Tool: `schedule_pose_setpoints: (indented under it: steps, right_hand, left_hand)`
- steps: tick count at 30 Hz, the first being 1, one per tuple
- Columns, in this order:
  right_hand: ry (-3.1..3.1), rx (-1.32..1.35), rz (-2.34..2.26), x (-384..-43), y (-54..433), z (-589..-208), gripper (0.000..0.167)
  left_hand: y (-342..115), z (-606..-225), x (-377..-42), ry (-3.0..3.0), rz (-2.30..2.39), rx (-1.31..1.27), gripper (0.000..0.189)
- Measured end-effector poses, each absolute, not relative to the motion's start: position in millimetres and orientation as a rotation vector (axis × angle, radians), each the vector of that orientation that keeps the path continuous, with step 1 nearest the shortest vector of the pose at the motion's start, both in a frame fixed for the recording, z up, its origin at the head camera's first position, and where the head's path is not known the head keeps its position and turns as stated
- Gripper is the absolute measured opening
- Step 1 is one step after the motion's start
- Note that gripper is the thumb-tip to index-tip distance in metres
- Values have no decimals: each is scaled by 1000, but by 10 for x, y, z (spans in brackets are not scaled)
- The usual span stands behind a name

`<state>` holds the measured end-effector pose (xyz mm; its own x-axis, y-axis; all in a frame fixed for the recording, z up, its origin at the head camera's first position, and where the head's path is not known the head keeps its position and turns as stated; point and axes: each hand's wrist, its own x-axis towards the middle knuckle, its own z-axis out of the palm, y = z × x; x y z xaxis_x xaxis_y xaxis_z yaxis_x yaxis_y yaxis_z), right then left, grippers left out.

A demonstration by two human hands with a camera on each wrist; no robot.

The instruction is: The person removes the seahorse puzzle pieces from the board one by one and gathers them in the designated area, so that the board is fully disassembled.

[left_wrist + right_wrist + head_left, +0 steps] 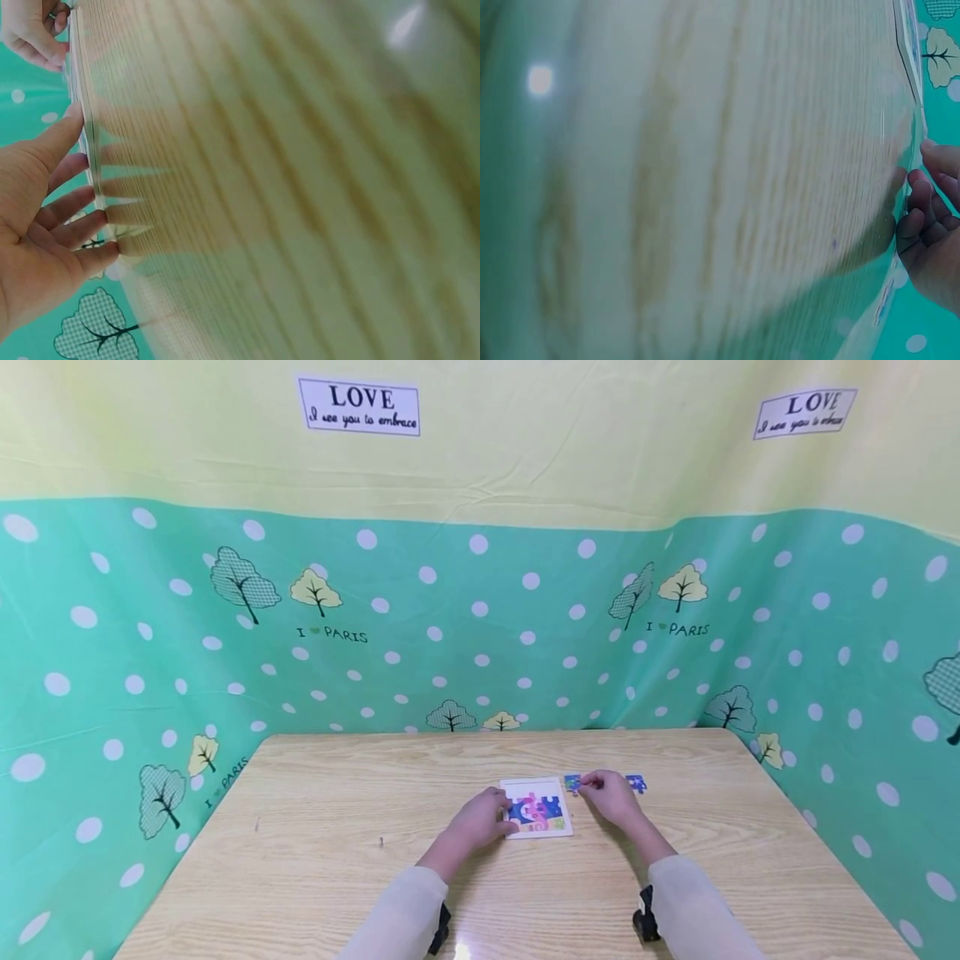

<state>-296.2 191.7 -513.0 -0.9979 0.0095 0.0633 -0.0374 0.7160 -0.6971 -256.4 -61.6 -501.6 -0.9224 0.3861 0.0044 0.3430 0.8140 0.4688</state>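
Observation:
On the table lies a small jigsaw puzzle tray [525, 789] with a white frame. Several joined pieces [534, 812] in it show a pink figure on dark blue, while its upper part is bare white. My left hand [480, 818] rests against the tray's left side; the left wrist view shows its fingers fairly straight and spread, tips down at the edge. Just beyond the tray's upper right corner, my right hand [613, 797] pinches a blue-and-green puzzle piece [572, 782] between thumb and fingertips. That piece is partly hidden by the fingers.
Another blue puzzle piece [636, 783] lies right of my right hand, partly covered by it. The wood-grain table [337, 860] extends around the tray. A green and yellow printed curtain [480, 635] closes off the back and both sides.

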Motion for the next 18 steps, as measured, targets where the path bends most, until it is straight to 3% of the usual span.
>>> schedule_pose_setpoints:
  steps: [18]
  right_hand:
    - [-2856, -30, 1180, -2996, 1917, -5165, 15]
  left_hand:
    - [-614, -4996, -2558, 2903, 730, 579, 39]
